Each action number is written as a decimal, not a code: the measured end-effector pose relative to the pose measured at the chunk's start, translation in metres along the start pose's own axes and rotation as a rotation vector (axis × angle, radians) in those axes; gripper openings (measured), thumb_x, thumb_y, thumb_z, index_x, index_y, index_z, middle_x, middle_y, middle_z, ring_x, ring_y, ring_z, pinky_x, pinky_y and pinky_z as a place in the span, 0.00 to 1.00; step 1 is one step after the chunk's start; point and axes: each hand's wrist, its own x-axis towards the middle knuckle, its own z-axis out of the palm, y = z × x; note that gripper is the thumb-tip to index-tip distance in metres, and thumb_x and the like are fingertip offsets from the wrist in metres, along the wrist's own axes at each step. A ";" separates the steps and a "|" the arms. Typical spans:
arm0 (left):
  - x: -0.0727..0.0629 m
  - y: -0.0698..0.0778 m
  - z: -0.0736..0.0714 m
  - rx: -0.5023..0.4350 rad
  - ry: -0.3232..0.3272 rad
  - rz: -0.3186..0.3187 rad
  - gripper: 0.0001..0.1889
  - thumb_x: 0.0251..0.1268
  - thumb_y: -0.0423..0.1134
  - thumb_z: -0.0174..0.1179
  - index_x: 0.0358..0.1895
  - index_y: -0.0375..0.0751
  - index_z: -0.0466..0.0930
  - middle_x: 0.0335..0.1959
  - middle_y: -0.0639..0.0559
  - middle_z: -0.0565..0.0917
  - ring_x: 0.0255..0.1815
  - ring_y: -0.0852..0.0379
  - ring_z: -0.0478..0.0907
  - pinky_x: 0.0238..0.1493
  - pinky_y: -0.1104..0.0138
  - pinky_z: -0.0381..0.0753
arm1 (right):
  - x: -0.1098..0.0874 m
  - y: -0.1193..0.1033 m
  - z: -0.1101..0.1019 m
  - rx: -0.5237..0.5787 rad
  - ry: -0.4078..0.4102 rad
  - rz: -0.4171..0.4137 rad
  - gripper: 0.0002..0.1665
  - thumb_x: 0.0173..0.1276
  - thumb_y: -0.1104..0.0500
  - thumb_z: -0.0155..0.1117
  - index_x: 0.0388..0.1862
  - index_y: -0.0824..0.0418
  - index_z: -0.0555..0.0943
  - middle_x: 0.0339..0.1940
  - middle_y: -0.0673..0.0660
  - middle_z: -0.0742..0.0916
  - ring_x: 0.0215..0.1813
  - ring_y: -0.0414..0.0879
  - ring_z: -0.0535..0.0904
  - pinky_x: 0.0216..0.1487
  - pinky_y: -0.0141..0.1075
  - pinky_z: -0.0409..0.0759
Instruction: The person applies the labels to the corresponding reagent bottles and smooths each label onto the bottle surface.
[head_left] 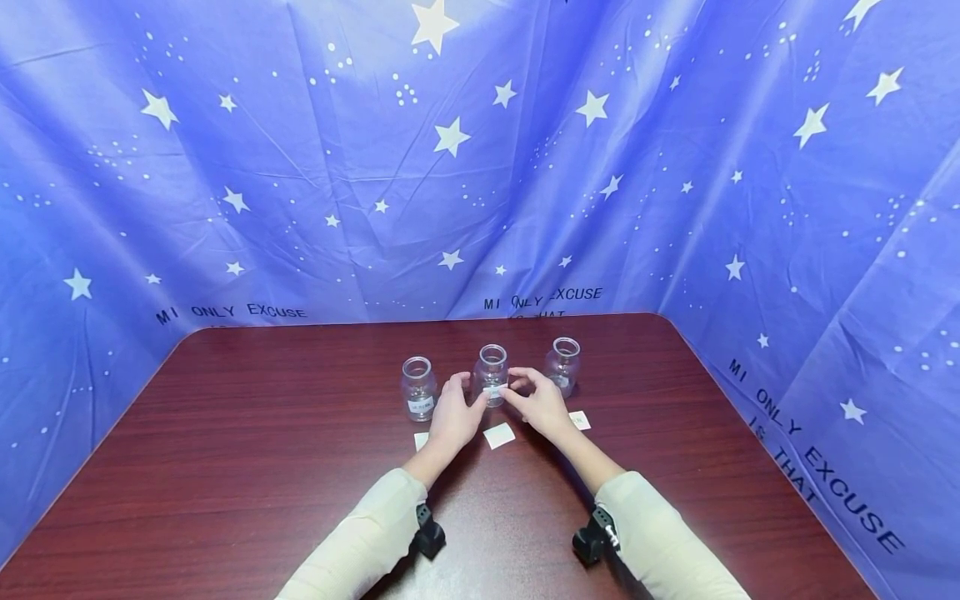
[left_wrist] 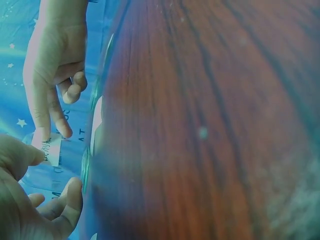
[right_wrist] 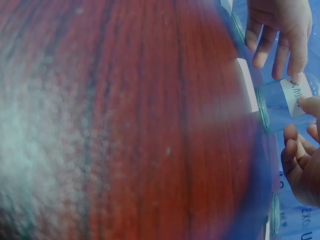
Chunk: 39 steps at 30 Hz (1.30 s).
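Observation:
A clear glass jar (head_left: 492, 358) with a white label (head_left: 495, 391) stands upright between my two hands. From its left side, my left hand (head_left: 456, 414) reaches in with its thumb at the label, the other fingers spread beside the glass. On the opposite side, my right hand (head_left: 542, 407) has its thumb on the label's right part and its fingers near the jar. Dark handwritten characters show on the label (right_wrist: 294, 95) in the right wrist view. The wrist views do not show the jar's far side.
A second labelled jar (head_left: 418, 392) stands to the left, and a third jar (head_left: 564, 360) is behind my right hand. White paper pieces lie in front of the jars, one at the middle (head_left: 498, 436), another at the right (head_left: 580, 420). A starry blue curtain (head_left: 360, 150) surrounds the brown table (head_left: 225, 467).

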 end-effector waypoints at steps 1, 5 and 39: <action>0.000 0.000 0.000 -0.006 -0.006 0.009 0.27 0.62 0.46 0.58 0.59 0.33 0.67 0.53 0.39 0.77 0.55 0.43 0.76 0.56 0.53 0.74 | 0.000 0.000 0.000 0.001 -0.003 0.000 0.24 0.58 0.58 0.68 0.54 0.62 0.77 0.37 0.60 0.85 0.13 0.38 0.70 0.15 0.30 0.73; 0.001 0.000 0.001 -0.025 -0.024 0.035 0.28 0.64 0.44 0.57 0.62 0.32 0.66 0.56 0.37 0.77 0.59 0.42 0.74 0.59 0.52 0.72 | -0.001 -0.002 0.000 0.007 -0.007 0.000 0.25 0.58 0.57 0.69 0.54 0.62 0.76 0.37 0.60 0.85 0.13 0.38 0.70 0.15 0.30 0.72; 0.003 -0.002 0.001 -0.004 -0.019 0.056 0.25 0.61 0.39 0.60 0.59 0.32 0.70 0.51 0.39 0.79 0.55 0.44 0.76 0.58 0.54 0.72 | 0.001 0.001 -0.003 0.052 -0.057 -0.014 0.25 0.63 0.63 0.63 0.60 0.62 0.74 0.38 0.62 0.85 0.11 0.39 0.69 0.14 0.30 0.70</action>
